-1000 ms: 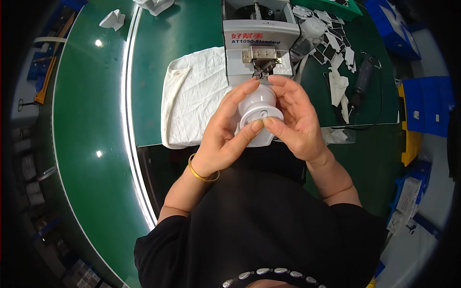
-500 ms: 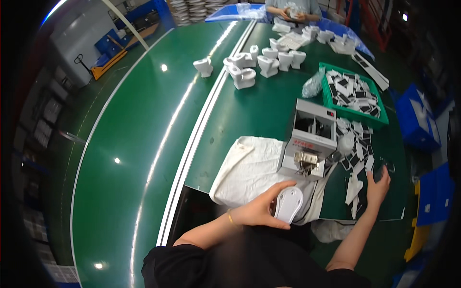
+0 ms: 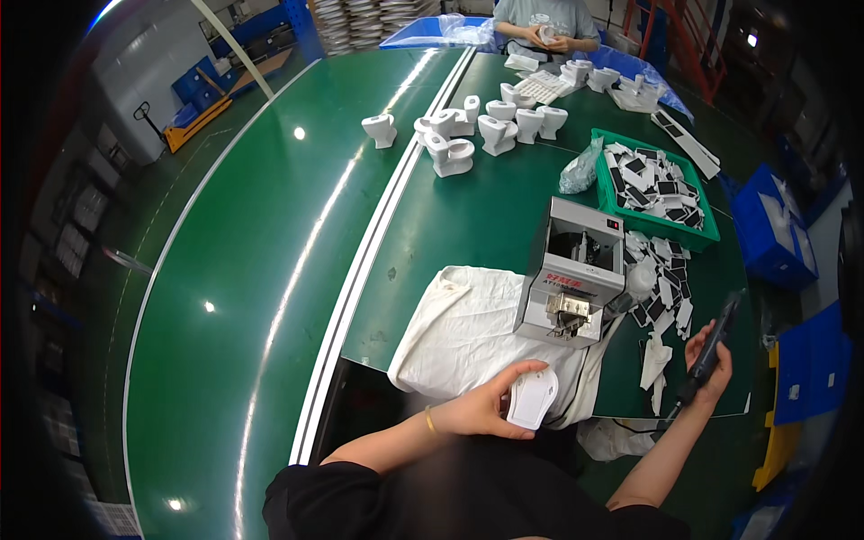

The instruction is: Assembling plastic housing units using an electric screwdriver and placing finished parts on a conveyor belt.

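My left hand is closed round a white plastic piece, rounded at one end, its flat underside with small holes turned up. It is held in front of my body at the table's near edge. In my right hand, off to the right, is a black corded electric screwdriver, tilted with one end up and its cord trailing down past my wrist. A grey metal machine with an open top stands on the table beyond my left hand, by a white cloth.
Several white toilet-shaped pieces stand farther up the green table. A green crate holds many small black-and-white parts; more such parts lie loose beside the machine. At the far end, a co-worker's hands hold a white piece.
My right hand has lifted the electric screwdriver off the table's right side. The white piece in my left hand has tilted slightly. The view has shifted a little.
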{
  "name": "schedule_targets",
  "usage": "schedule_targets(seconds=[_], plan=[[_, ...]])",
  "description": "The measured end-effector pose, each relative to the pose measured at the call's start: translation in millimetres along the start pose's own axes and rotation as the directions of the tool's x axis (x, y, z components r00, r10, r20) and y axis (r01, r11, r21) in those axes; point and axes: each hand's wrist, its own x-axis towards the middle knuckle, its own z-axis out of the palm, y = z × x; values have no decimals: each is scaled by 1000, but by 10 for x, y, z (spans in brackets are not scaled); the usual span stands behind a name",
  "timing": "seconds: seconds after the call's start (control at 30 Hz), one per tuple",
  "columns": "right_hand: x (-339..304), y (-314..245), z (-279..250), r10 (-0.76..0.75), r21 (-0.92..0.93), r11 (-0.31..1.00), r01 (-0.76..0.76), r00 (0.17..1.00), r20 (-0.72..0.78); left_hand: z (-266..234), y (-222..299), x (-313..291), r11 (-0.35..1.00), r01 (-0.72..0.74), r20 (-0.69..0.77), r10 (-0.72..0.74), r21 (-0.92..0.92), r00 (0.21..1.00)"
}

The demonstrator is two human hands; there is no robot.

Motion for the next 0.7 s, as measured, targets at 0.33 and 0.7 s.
schedule_targets(seconds=[0.33,0.7], plan=[[-240,524,1520,-153,-179,918,354,732,664,1,-175,82,427,-271,36,483,863,875],[-50,1306,2336,-369,-181,743,644,621,692,-91,-433,73,236,-301,131,543,924,830]])
